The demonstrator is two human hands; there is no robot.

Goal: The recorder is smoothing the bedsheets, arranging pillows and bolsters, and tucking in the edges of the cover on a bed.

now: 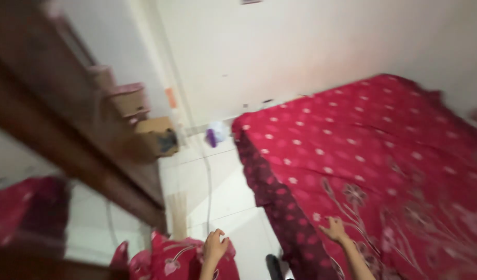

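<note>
Left hand [215, 245] clutching red floral cloth [171, 262]; right hand [334, 228] open, fingers spread, on red bedsheet [363, 150].

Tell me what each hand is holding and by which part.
The left hand grips a red floral cloth by its upper edge, fingers curled over it. The right hand holds nothing; it rests spread on the red bedsheet.

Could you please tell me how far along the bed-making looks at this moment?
Done: the red flowered sheet already covers the mattress to the wall, though it looks rumpled. In hand: the right hand rests on the sheet's near edge, fingers spread, while the left hand clutches a bundle of matching red cloth. Left: that bundle is still off the bed, above the white tiled floor.
</note>
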